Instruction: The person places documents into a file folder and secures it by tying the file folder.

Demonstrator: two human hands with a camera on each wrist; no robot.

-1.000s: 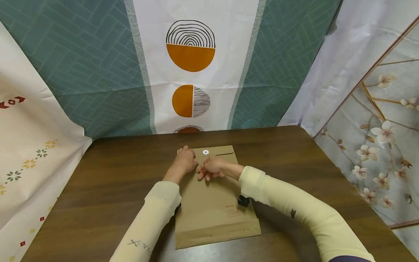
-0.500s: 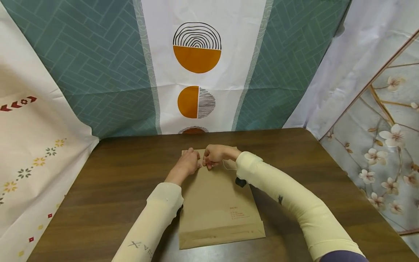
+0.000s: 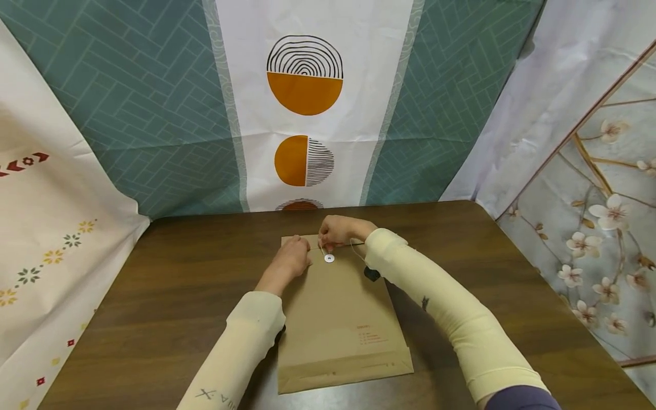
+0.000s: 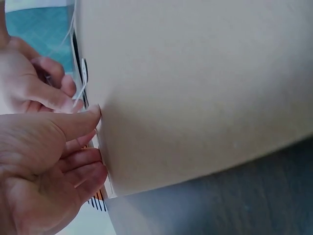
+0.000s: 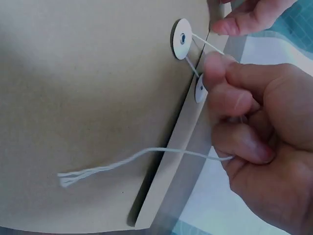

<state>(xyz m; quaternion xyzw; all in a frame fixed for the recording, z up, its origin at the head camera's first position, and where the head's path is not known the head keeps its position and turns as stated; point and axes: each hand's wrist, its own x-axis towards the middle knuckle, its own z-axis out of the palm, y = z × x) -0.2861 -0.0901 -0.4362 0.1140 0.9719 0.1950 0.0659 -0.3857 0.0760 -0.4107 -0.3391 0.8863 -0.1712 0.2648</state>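
Note:
A brown paper envelope (image 3: 338, 319) lies on the table, its flap end away from me. My left hand (image 3: 293, 256) is at its far left corner; in the left wrist view the thumb presses the edge and the fingers bend beside it, gripping there. My right hand (image 3: 338, 230), over the flap, pinches a thin white string (image 5: 168, 149) between thumb and fingers. One white button disc (image 5: 182, 39) sits on the envelope body, another disc (image 5: 199, 89) on the flap, partly hidden by my fingers. String runs between the discs and up to my fingertips; its frayed end hangs loose.
The dark wooden table (image 3: 195, 285) extends to both sides of the envelope. A green and white patterned cloth (image 3: 307, 125) hangs behind it. A floral cloth (image 3: 584, 245) hangs on the right, and a cream cloth (image 3: 56, 216) on the left.
My right hand has moved away from me, from below the white disc to above the flap, drawing the string with it. My left hand has stayed at the far left corner.

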